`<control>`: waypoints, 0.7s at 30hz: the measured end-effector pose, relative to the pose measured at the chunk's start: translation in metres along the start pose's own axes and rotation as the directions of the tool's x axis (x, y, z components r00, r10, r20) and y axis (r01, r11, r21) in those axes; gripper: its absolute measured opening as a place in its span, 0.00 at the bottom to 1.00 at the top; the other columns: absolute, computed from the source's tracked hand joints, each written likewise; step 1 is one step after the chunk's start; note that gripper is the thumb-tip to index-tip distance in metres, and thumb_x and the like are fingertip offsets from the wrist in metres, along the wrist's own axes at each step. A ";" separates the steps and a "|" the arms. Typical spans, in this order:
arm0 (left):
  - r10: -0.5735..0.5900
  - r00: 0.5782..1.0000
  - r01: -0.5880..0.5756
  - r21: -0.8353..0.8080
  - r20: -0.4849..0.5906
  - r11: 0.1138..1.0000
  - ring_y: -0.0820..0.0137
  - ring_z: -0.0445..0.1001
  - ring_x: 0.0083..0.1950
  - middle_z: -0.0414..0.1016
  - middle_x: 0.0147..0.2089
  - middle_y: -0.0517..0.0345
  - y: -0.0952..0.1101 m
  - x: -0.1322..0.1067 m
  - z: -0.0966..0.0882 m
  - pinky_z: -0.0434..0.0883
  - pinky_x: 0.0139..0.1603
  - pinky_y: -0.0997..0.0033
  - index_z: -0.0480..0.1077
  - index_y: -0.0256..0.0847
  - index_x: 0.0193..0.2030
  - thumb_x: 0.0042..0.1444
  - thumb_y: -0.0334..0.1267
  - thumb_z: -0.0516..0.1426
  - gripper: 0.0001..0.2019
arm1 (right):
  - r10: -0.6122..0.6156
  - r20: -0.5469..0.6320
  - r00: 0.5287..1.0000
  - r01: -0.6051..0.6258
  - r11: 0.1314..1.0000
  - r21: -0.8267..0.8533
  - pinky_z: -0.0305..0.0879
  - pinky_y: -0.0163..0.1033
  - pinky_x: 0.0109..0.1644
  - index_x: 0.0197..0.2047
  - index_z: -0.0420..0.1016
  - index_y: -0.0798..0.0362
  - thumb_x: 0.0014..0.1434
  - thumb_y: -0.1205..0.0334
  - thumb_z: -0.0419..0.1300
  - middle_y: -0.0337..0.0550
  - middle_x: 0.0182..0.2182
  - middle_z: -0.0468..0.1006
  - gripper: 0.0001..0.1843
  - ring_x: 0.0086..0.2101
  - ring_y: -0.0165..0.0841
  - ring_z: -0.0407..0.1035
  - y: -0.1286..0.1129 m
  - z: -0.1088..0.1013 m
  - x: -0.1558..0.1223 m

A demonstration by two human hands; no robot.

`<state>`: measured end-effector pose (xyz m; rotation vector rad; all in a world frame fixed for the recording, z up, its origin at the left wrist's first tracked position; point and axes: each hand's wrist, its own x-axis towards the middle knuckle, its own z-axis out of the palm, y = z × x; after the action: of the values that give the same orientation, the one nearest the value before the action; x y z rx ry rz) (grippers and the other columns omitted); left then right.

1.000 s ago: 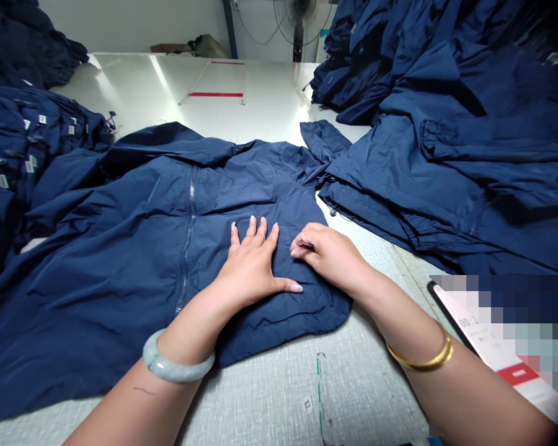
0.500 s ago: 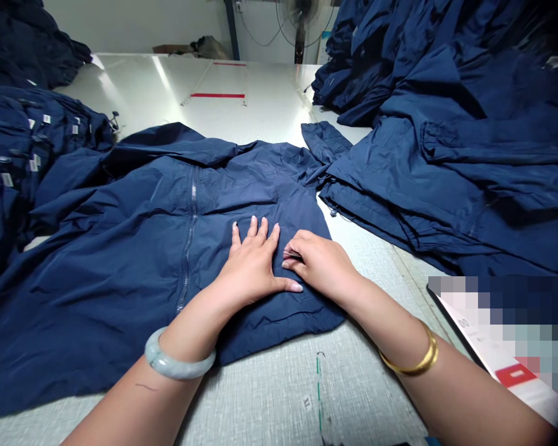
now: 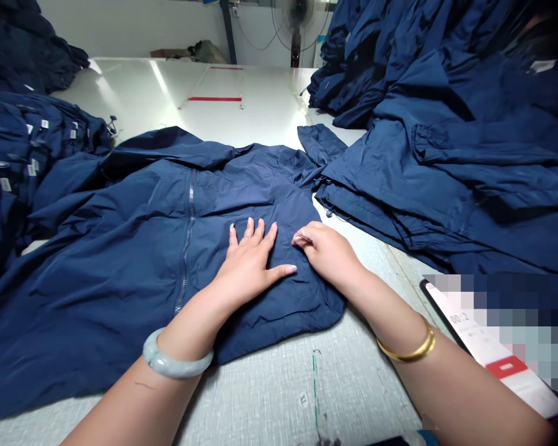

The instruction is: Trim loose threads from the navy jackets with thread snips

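Left hand (image 3: 248, 263) flat, fingers spread, pressed navy jacket (image 3: 121, 260) at frame centre. Right hand (image 3: 328, 253) curled on same cloth just beside; pinch I could not confirm. Zipper (image 3: 188, 238) ran up-frame, nearer left hand.

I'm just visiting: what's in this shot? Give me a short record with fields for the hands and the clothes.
Left hand: flat, fingers spread, on the navy jacket
Right hand: beside it on the jacket, fingers curled; pinch unclear
Jacket: spread on the table, zipper showing
Wrists: pale bangle left, gold bangle right
Around: left pile and right pile of navy garments
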<state>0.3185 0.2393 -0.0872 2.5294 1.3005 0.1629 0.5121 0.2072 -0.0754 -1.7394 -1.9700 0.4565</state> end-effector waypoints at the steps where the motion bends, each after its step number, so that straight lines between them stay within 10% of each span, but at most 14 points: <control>1: 0.003 1.000 -0.003 -0.025 -0.012 1.000 0.47 0.34 0.76 0.43 0.75 0.36 0.000 0.000 0.000 0.30 0.69 0.35 0.49 0.44 0.73 0.54 0.66 0.54 0.45 | 0.012 0.020 1.000 -0.012 1.000 -0.004 0.62 0.38 0.43 0.36 0.77 0.50 0.60 0.70 0.54 0.42 0.39 0.77 0.11 0.40 0.35 0.70 0.000 0.003 0.000; 8: -0.163 0.957 0.041 -0.445 -0.240 0.894 0.58 0.62 0.69 0.71 0.63 0.48 -0.007 0.006 -0.007 0.40 0.71 0.41 0.81 0.48 0.41 0.58 0.40 0.60 0.08 | 0.082 -0.017 0.996 -0.081 0.996 0.041 0.62 0.37 0.45 0.33 0.74 0.52 0.60 0.71 0.53 0.44 0.37 0.78 0.11 0.39 0.33 0.70 0.006 0.003 0.005; 14: 0.054 0.992 -0.085 -0.290 -0.114 0.953 0.52 0.52 0.72 0.66 0.67 0.53 0.003 0.004 -0.004 0.25 0.67 0.31 0.81 0.57 0.37 0.46 0.47 0.69 0.10 | 0.089 -0.020 0.996 -0.088 0.995 0.047 0.61 0.37 0.44 0.32 0.75 0.52 0.61 0.68 0.53 0.44 0.37 0.78 0.10 0.39 0.34 0.70 0.007 0.004 0.005; 21: -0.117 0.936 -0.007 -0.349 -0.333 0.937 0.60 0.70 0.57 0.78 0.49 0.56 0.008 0.005 -0.001 0.34 0.70 0.36 0.78 0.48 0.27 0.53 0.42 0.64 0.06 | 0.091 -0.006 0.996 -0.090 0.995 0.037 0.60 0.38 0.42 0.32 0.76 0.51 0.58 0.71 0.54 0.43 0.37 0.78 0.10 0.38 0.36 0.70 0.003 0.004 0.002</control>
<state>0.3268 0.2391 -0.0840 2.2224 1.3243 0.7909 0.5122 0.2103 -0.0805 -1.8100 -1.8714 0.5131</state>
